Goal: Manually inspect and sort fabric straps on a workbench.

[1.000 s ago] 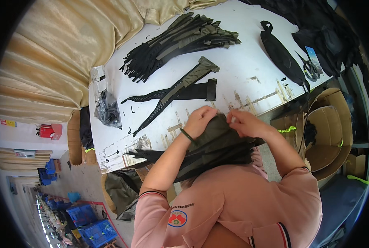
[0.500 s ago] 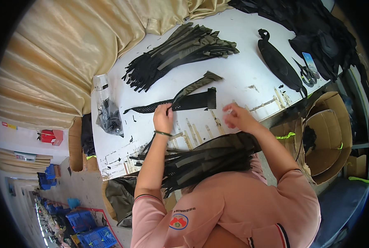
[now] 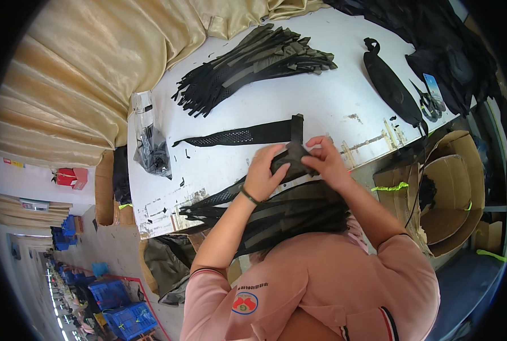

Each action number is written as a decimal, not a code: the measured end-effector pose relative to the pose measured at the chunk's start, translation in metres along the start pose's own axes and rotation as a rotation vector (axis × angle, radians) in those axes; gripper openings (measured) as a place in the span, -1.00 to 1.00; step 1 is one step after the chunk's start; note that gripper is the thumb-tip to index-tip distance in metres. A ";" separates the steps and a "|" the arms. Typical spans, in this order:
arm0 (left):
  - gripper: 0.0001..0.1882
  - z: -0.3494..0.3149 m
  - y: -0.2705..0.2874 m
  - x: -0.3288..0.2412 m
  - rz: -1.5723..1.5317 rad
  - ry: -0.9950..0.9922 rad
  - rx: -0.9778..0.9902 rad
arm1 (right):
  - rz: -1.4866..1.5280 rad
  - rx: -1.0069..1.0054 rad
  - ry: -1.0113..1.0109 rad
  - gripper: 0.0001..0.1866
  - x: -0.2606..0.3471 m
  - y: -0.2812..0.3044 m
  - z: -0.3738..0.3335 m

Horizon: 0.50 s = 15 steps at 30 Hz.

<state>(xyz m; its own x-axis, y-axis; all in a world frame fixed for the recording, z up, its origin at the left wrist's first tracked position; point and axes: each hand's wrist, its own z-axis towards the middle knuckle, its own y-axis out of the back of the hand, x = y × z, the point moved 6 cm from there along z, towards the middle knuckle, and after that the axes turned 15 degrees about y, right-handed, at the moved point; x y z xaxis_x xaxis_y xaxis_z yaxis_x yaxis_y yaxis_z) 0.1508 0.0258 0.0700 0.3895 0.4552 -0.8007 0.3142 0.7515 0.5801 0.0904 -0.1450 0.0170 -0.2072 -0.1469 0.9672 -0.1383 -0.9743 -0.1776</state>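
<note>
1. The left hand (image 3: 263,173) and the right hand (image 3: 324,162) meet over a dark olive fabric strip (image 3: 290,156) at the near edge of the white surface (image 3: 333,96). Both pinch it, the left fingers curled over its nearer side and the right thumb and fingers closed on its farther side.
2. The strip lies between the two hands and touches both. It sits on top of a bundle of similar strips (image 3: 276,213) that drapes off the surface edge toward the person's lap.
3. The piece looks light, thin and limp, so it will likely sag and fold wherever it is not supported. Taking it by its edges near one end, as both hands do now, seems the surest hold.
4. Just beyond the hands a long black mesh strip (image 3: 236,136) lies flat, with a short dark piece (image 3: 296,128) crossing its right end.
5. Farther off rests a fanned pile of black and olive strips (image 3: 253,65). A clear plastic bag (image 3: 150,145) lies at the left edge, and scissors (image 3: 426,102) lie to the right.
</note>
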 end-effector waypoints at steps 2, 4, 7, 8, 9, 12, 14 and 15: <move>-0.80 0.009 -0.015 0.009 -0.113 0.119 0.109 | 0.006 0.007 -0.007 -0.60 0.016 -0.016 -0.006; -0.85 0.013 -0.026 0.014 -0.347 0.290 0.242 | -0.850 -0.016 0.618 -0.53 0.064 -0.025 -0.010; -0.87 0.013 -0.031 0.008 -0.342 0.313 0.258 | -1.028 0.114 0.662 -0.56 0.073 -0.031 -0.008; -0.85 0.013 -0.034 0.009 -0.302 0.320 0.269 | -1.090 0.166 0.680 -0.59 0.067 -0.032 -0.008; -0.85 0.011 -0.034 0.009 -0.301 0.317 0.267 | -1.090 0.165 0.683 -0.59 0.064 -0.030 -0.008; -0.81 0.005 -0.034 0.023 -0.282 0.369 0.233 | -1.151 0.220 0.578 -0.66 0.046 -0.021 -0.006; -0.79 0.001 -0.039 0.025 -0.393 0.429 0.361 | -1.187 0.409 0.587 -0.66 0.037 -0.025 -0.006; -0.81 -0.001 -0.039 0.025 -0.353 0.405 0.372 | -1.186 0.411 0.593 -0.66 0.037 -0.023 -0.004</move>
<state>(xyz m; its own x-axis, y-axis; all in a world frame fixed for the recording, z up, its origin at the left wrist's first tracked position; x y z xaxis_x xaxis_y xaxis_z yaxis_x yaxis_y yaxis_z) 0.1476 0.0080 0.0274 -0.1266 0.4097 -0.9034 0.6701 0.7068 0.2267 0.0818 -0.1271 0.0565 -0.5580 0.7873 0.2623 -0.2485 -0.4601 0.8524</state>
